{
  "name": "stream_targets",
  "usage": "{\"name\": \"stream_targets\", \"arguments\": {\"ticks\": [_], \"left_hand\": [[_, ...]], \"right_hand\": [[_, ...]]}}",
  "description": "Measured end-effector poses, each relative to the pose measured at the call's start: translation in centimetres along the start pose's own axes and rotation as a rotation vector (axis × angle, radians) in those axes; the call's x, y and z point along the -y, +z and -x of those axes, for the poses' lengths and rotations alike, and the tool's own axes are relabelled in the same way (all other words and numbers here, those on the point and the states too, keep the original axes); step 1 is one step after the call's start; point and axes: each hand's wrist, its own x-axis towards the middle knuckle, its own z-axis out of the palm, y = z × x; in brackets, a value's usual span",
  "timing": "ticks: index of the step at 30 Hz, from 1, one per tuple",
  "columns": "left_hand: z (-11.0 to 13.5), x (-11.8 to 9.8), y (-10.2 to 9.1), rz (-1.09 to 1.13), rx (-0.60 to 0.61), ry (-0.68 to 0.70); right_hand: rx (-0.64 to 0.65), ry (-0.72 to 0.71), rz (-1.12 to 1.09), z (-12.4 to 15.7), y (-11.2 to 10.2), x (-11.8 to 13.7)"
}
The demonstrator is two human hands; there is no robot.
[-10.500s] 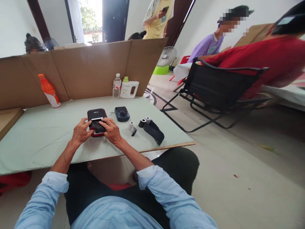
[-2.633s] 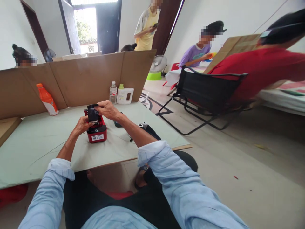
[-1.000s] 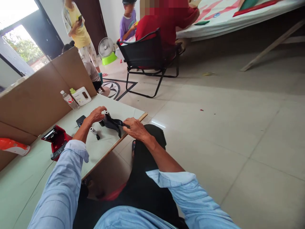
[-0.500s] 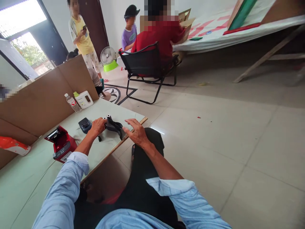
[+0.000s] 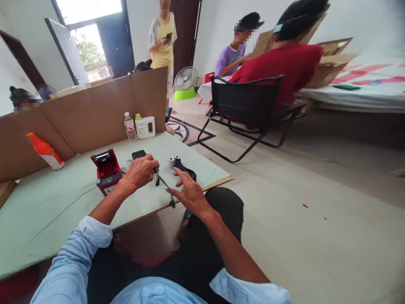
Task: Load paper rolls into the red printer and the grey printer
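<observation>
My left hand (image 5: 141, 171) is closed on a thin dark cable (image 5: 164, 183). The cable slants down to a small dark end piece close to the table's front edge. My right hand (image 5: 191, 192) has its fingers apart, its thumb at the cable's lower stretch; whether it presses on it I cannot tell. Behind my right fingers lies a black, strap-like bundle (image 5: 190, 172), partly hidden. Two small white paper rolls (image 5: 171, 162) stand beside it. Left of my left hand is a red printer-like box (image 5: 109, 173) with its lid up. A dark device (image 5: 138, 154) sits behind that hand.
The pale green table (image 5: 79, 211) has a cardboard partition (image 5: 101, 109) along its back. By it stand a clear bottle (image 5: 130, 128), a white jug (image 5: 146, 128) and a leaning orange bottle (image 5: 46, 152). A person in red sits in a black folding chair (image 5: 247, 99) beyond.
The view has swung left. My left hand has come away from the black bundle with the cable, which now stretches towards my right hand. The bundle lies on the table.
</observation>
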Motion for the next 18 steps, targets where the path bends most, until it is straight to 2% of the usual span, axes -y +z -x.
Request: {"name": "stream_targets", "arguments": {"ticks": [4, 8, 13, 18], "left_hand": [[4.1, 2.3, 0.2, 0.085, -0.067, -0.036], [6.8, 6.1, 0.6, 0.192, -0.204, -0.082], [8.6, 11.7, 0.9, 0.331, -0.367, -0.156], [9.6, 16.3, 2.1, 0.441, -0.4, -0.287]], "right_hand": [[0.064, -0.144, -0.153, 0.2, 4.5, 3.2], [0.064, -0.23, -0.242, -0.8, 8.4, 5.6], [0.088, -0.316, -0.293, -5.4, 10.7, 8.0], [0.251, -0.301, -0.197, -10.6, 12.6, 10.1]]}}
